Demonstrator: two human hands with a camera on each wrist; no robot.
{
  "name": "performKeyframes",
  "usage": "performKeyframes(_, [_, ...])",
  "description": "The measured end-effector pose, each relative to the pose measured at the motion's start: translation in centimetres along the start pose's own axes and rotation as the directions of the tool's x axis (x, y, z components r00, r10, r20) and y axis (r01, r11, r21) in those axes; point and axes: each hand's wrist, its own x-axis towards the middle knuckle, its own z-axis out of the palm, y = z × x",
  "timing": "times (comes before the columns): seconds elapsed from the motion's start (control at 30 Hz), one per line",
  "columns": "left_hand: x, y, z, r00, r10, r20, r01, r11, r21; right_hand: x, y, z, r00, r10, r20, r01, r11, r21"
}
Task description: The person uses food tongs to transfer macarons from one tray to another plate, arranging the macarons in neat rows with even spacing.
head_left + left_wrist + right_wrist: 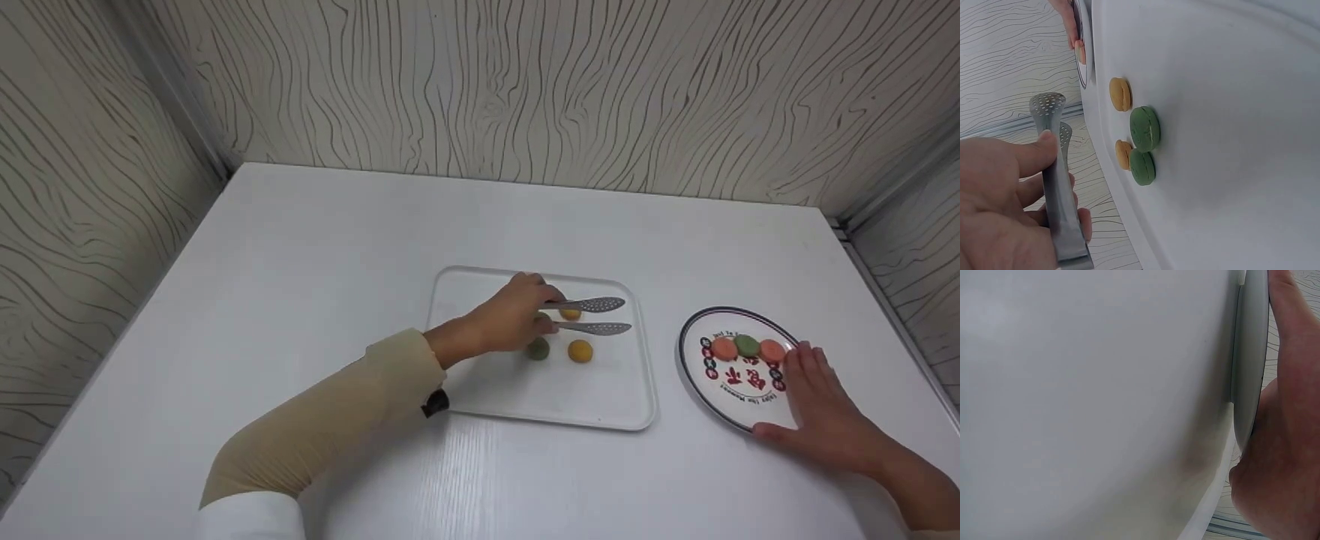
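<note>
My left hand holds metal tongs with perforated tips, their arms spread and nothing between them. Beneath and around the tongs, several macarons lie on the white tray: a yellow macaron, another yellow one, a green macaron and a second green one. In the head view the hand hides one green macaron. My right hand rests with straight fingers against the right rim of a round plate. Two pink macarons with a green macaron between them form a row on it.
Both the tray and the plate stand on a white table, the plate to the right of the tray. Wood-grain patterned panels rise behind the table and at its sides.
</note>
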Motion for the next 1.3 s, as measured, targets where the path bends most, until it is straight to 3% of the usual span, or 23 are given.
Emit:
performKeyframes(0.8, [-1.5,-1.4,-0.5,1.0,-0.006,-0.018,0.006,1.0,-0.019,-0.1,0.1,0.0,1.0,0.005,0.005,-0.005,1.0,0.013])
performKeyframes(1.07, [-2.0,-2.0,-0.8,1.0,-0.003,-0.019,0.003,1.0,-0.02,-0.2,0.4,0.1,0.998,-0.041,-0.041,0.043,0.998,0.041])
performKeyframes(1.3, [-2.6,-2.9,-1.3,0.999,-0.015,-0.032,0.015,1.0,-0.026,-0.1,0.3,0.0,1.0,-0.018,-0.015,0.018,0.999,0.035])
